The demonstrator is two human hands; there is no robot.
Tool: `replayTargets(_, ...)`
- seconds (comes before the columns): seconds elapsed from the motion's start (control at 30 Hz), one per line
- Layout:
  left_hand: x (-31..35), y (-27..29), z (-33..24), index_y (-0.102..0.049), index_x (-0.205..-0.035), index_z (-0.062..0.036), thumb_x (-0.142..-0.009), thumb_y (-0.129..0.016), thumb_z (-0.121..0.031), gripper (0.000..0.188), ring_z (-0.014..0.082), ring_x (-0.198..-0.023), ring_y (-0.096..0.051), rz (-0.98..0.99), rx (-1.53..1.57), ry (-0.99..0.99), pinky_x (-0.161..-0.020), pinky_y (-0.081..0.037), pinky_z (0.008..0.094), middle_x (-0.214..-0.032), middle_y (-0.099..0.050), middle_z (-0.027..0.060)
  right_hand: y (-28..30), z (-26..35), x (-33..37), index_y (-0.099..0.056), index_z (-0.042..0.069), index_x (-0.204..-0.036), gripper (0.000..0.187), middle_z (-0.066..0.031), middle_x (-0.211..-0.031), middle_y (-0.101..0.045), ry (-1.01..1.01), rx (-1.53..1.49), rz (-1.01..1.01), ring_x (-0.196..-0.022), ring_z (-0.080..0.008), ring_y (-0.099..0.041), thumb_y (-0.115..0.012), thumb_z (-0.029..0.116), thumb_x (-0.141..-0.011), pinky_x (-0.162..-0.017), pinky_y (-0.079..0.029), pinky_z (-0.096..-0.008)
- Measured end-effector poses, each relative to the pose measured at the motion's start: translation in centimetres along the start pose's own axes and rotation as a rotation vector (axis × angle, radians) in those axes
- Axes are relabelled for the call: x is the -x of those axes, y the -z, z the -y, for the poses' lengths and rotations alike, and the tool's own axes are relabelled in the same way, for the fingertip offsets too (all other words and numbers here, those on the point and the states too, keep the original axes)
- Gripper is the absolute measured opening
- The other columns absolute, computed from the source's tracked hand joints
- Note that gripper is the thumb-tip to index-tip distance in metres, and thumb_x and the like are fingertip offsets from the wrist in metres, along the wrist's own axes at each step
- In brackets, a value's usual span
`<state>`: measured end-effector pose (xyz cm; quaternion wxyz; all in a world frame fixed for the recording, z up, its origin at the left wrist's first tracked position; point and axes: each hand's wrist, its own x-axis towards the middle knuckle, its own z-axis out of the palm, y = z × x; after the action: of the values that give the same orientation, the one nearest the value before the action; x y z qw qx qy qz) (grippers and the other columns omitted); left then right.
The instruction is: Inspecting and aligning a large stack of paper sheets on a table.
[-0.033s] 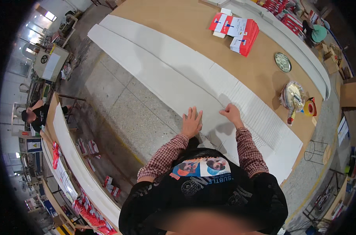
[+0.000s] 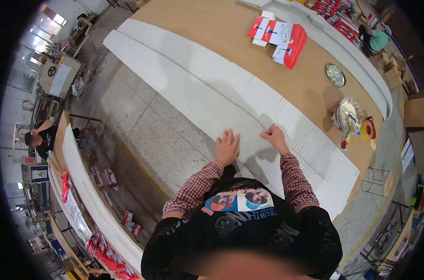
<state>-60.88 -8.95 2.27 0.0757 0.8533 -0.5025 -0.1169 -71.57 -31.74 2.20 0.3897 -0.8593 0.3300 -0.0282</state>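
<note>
A long pale sheet (image 2: 188,98), apparently paper or thin card, stretches from the far left to right in front of me. My left hand (image 2: 227,148) lies on its near part with the fingers spread. Beside the sheet's far long edge is my right hand (image 2: 274,139), thumb and fingertips pinched together; whatever they hold is too small to make out. Beyond that edge, a fanned stack of white sheets (image 2: 310,140) shows many thin, closely spaced edges. Red-checked sleeves cover both my forearms.
On the brown table top (image 2: 188,28) are red-and-white printed cards (image 2: 289,44), a round patterned tin (image 2: 335,75), a plastic-wrapped bundle (image 2: 346,115) and a yellow tape roll (image 2: 366,129). A wire stool (image 2: 376,179) stands right. Another person (image 2: 45,138) is at a table on the left.
</note>
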Motion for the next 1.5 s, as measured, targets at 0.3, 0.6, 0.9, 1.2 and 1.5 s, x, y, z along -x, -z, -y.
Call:
replayTargets(0.3,0.0,-0.6,0.0,-0.024,-0.138,-0.0153,-0.077,-0.059,-0.032,0.072,0.0396,-0.132,-0.013,-0.004,0.021,0.018,-0.095,-0.023,0.0622,-0.144,-0.012,0.0208,-0.4,-1.4,-1.3,-0.057,0.000,-0.071,0.042,-0.0112,-0.062,-0.055,0.025,-0.048,0.119,-0.058,-0.0217,-0.052,-0.073,0.039,-0.065,-0.055,-0.041,-0.0348)
replayTargets(0.6,-0.3,0.1,0.0,-0.024,-0.139,-0.0149,-0.078,-0.059,-0.035,0.073,0.0420,-0.132,-0.011,0.047,0.019,0.009,-0.095,-0.022,0.0631,-0.144,-0.010,0.0216,-0.1,-1.9,-1.9,-0.061,0.000,-0.068,0.040,-0.0165,-0.061,-0.055,0.044,-0.044,0.214,-0.057,-0.0297,-0.053,-0.068,0.039,-0.069,-0.055,-0.039,-0.0403)
replayTargets(0.9,0.9,-1.0,-1.5,-0.025,-0.137,-0.0083,-0.078,-0.061,-0.036,0.075,0.0363,-0.133,-0.012,-0.033,-0.057,-0.115,-0.098,-0.021,0.0590,-0.144,-0.014,0.0181,-0.2,-1.1,0.5,-0.058,0.002,-0.075,0.040,-0.0160,-0.074,-0.060,0.002,-0.011,0.017,-0.071,-0.0310,-0.057,-0.071,0.038,-0.066,-0.062,-0.043,-0.0398)
replayTargets(1.2,0.7,-0.2,-2.0,-0.019,-0.138,-0.0026,-0.075,-0.063,-0.039,0.084,0.0364,-0.133,-0.012,0.142,-0.032,-0.069,-0.099,-0.024,0.0539,-0.145,-0.012,0.0173,1.8,0.2,2.5,-0.057,0.003,-0.086,0.041,-0.0144,-0.074,-0.061,-0.020,-0.021,-0.109,-0.070,-0.0289,-0.059,-0.071,0.036,-0.066,-0.062,-0.045,-0.0378)
replayTargets(1.5,0.3,0.0,-1.7,-0.019,-0.137,-0.0010,-0.075,-0.064,-0.037,0.085,0.0393,-0.132,-0.014,0.168,-0.074,-0.116,-0.099,-0.027,0.0514,-0.144,-0.013,0.0208,-1.0,-2.4,0.0,-0.062,0.003,-0.064,0.039,-0.0117,-0.062,-0.059,0.002,-0.011,0.074,-0.061,-0.0256,-0.057,-0.067,0.041,-0.069,-0.056,-0.043,-0.0375)
